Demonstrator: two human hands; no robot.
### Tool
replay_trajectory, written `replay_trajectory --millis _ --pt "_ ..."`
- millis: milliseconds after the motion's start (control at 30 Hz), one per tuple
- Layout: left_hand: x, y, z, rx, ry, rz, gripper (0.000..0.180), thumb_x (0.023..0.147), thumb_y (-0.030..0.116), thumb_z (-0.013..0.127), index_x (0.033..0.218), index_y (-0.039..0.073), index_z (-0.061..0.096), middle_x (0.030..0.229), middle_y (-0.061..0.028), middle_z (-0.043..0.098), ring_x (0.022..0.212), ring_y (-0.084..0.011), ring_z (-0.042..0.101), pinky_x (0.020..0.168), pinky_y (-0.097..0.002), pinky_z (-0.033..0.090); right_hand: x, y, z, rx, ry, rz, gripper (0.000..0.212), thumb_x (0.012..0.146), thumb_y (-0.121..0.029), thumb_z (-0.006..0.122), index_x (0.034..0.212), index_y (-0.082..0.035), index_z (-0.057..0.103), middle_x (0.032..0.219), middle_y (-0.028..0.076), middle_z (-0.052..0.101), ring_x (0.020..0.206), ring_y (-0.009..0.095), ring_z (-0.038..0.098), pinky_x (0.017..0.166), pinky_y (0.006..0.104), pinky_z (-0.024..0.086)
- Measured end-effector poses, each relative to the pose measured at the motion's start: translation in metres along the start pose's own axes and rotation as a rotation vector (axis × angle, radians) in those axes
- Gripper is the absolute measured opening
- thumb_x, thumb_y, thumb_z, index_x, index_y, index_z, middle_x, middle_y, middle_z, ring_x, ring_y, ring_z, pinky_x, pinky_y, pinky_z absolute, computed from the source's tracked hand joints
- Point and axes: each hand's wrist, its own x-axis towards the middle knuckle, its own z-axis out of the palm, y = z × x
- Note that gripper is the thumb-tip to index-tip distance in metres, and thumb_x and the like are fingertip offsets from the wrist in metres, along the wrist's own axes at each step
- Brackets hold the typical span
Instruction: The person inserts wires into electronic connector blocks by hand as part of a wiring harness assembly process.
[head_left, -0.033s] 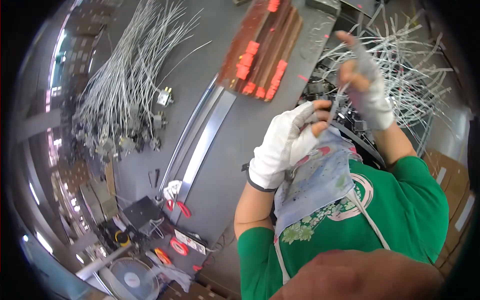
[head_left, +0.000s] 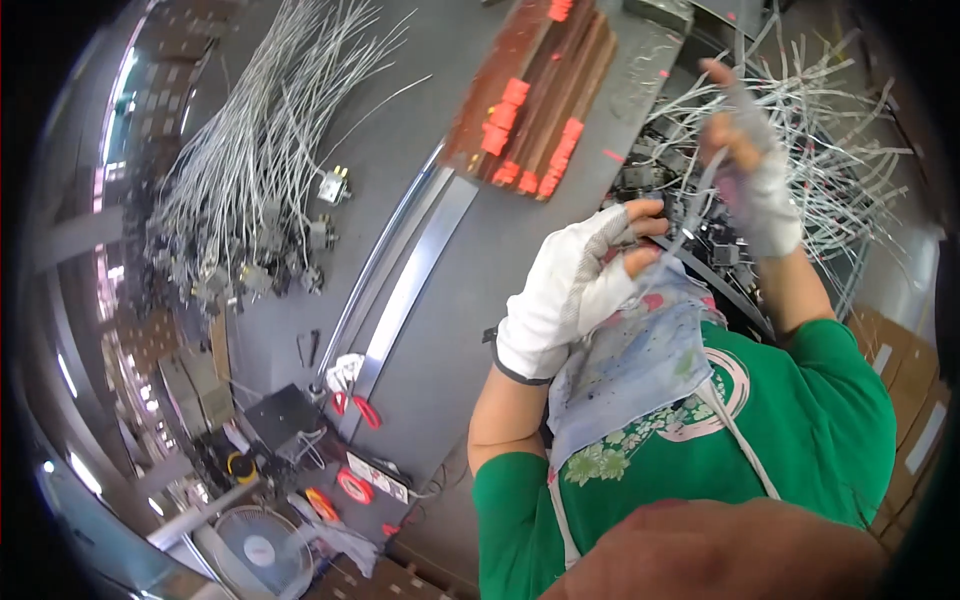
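Note:
My left hand (head_left: 580, 290), in a white fingerless glove with a dark wristband, has its fingers and thumb closed on one end of a pale cable (head_left: 688, 232). The cable runs up to my right hand (head_left: 755, 170), also gloved, which is smeared by motion. Its thumb and lower fingers close around the cable while the index finger points outward. Behind and below the hands sit dark and metal connector parts (head_left: 724, 255) with a tangle of white wires (head_left: 830, 140) spreading to the right. My apron (head_left: 640, 350) lies beneath the hands.
A grey table carries a big bundle of white wires (head_left: 270, 120) ending in small metal boxes (head_left: 334, 186). Reddish-brown bars (head_left: 530, 90) bear orange-red pieces. Metal strips (head_left: 415, 275), red-handled scissors (head_left: 366, 410), orange-red tape rolls (head_left: 354, 486) and a fan (head_left: 262, 550) lie leftward. Cardboard boxes (head_left: 905, 400) stand right.
My right hand has moved a little to the right, away from my left, and more of the cable shows between them. My left hand has hardly moved.

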Motion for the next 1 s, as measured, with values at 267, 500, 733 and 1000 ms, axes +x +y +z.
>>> replay_trajectory --millis 267,500,733,1000 --pt "-0.047 -0.072 -0.132 -0.171 0.643 -0.222 0.02 0.078 0.01 0.066 0.094 -0.002 0.064 0.083 -0.006 0.065 0.08 -0.0135 0.059 0.075 -0.0233 0.046 0.023 -0.003 -0.226 0.143 0.611 -0.077 0.019 0.081 -0.008 0.064 0.095 0.001 0.054 0.08 0.007 0.058 0.071 0.01 0.059 0.063 0.0152 0.052" --pt "-0.016 -0.1 -0.273 1.188 1.1 0.047 0.033 0.078 0.023 0.066 0.103 0.001 0.058 0.091 -0.0155 0.062 0.082 -0.0265 0.06 0.071 -0.0326 0.048 0.01 0.021 -0.192 -0.757 0.62 -0.486 0.029 0.083 -0.013 0.059 0.108 0.0 0.052 0.103 0.007 0.057 0.09 0.017 0.055 0.083 0.0246 0.043" --pt "0.022 -0.096 -0.263 1.406 0.965 -0.23 0.044 0.066 0.014 0.062 0.108 0.001 0.054 0.101 -0.0206 0.057 0.091 -0.0361 0.056 0.082 -0.0403 0.045 0.034 0.025 0.013 -0.591 -0.168 0.087 0.035 0.082 -0.028 0.053 0.098 0.003 0.06 0.078 0.008 0.061 0.071 0.014 0.057 0.066 0.0267 0.046" --pt "-0.052 -0.053 -0.223 0.563 0.738 -0.221 0.05 0.058 0.011 0.071 0.105 0.003 0.055 0.099 -0.012 0.059 0.089 -0.0211 0.057 0.078 -0.0302 0.046 0.067 0.009 0.087 -0.549 -0.265 0.351 0.041 0.083 -0.036 0.061 0.094 0.004 0.061 0.075 0.005 0.06 0.065 0.009 0.055 0.059 0.0228 0.045"
